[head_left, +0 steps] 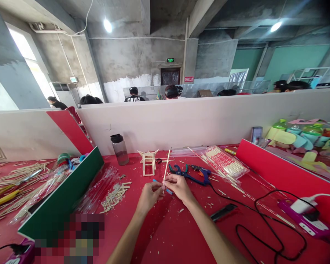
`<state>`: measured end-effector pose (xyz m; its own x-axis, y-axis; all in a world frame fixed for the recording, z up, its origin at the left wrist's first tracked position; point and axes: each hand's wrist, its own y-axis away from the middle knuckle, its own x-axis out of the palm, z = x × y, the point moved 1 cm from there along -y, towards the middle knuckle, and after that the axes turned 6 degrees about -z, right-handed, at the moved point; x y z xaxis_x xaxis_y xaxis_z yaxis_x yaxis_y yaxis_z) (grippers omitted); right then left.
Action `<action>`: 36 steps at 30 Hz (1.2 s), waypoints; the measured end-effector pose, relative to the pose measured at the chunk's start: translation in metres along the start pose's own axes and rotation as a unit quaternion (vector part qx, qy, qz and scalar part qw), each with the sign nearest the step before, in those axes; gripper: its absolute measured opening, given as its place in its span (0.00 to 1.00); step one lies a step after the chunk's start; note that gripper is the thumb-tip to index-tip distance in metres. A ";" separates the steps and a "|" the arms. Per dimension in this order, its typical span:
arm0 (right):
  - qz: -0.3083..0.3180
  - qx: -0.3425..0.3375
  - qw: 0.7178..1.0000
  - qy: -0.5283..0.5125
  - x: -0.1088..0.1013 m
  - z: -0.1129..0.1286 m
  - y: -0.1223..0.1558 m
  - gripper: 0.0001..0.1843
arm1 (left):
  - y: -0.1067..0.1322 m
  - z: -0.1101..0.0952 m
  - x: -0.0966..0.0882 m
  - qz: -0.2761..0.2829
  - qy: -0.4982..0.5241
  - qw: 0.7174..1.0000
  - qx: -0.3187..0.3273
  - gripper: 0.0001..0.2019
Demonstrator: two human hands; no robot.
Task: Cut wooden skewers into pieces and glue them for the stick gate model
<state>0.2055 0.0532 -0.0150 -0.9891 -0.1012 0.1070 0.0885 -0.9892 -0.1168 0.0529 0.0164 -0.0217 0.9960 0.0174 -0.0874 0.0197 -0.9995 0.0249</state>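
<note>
My left hand (150,194) and my right hand (178,187) meet over the red table (181,227), both pinched on the lower end of a thin wooden stick (167,165) that rises away from me. A blue tool (161,185) shows between the fingers; which hand holds it I cannot tell. Just beyond the stick stands a small frame built of sticks (149,161). Blue-handled pliers (180,170) and a blue glue gun (199,172) lie to the right of the hands.
A dark-lidded bottle (119,148) stands at the back. Cut stick pieces (114,196) lie left, packets of chopsticks (225,165) right. A black cable (264,227) runs to a power strip (305,218). Green (63,194) and red (286,176) dividers flank the space. People sit beyond the white partition.
</note>
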 end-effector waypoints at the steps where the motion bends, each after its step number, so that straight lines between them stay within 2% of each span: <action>1: 0.000 -0.005 1.000 0.006 0.000 0.000 0.000 0.22 | -0.001 0.001 0.000 0.002 -0.003 1.000 0.002 0.23; 19: 0.020 0.002 1.000 0.004 0.000 -0.004 0.000 0.21 | -0.004 0.005 -0.002 0.005 0.002 1.000 -0.016 0.22; 23: -0.031 -0.014 0.998 -0.047 -0.007 0.001 -0.002 0.21 | -0.004 -0.005 -0.011 -0.051 -0.043 0.996 0.061 0.19; 26: -0.084 0.002 0.991 -0.105 -0.019 0.005 -0.007 0.25 | -0.005 -0.016 -0.026 -0.117 -0.067 0.982 0.129 0.17; 28: -0.096 0.014 0.988 -0.122 -0.027 0.008 -0.010 0.26 | -0.008 -0.019 -0.038 -0.138 -0.048 0.978 0.146 0.14; 30: -0.074 0.031 0.988 -0.129 -0.032 0.010 -0.011 0.25 | -0.012 -0.019 -0.049 -0.140 -0.011 0.980 0.141 0.10; 32: -0.015 0.051 0.991 -0.124 -0.033 0.012 -0.008 0.23 | -0.014 -0.019 -0.056 -0.141 -0.005 0.980 0.142 0.07; 36: 0.115 0.085 0.987 -0.069 -0.023 0.015 0.005 0.20 | -0.012 -0.021 -0.059 -0.156 -0.077 0.969 0.175 0.07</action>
<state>0.2304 0.0489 -0.0030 -0.9162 -0.3270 0.2317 0.3388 -0.9408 0.0122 -0.0043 0.0278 0.0042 0.9207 0.3440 -0.1842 0.2610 -0.8939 -0.3646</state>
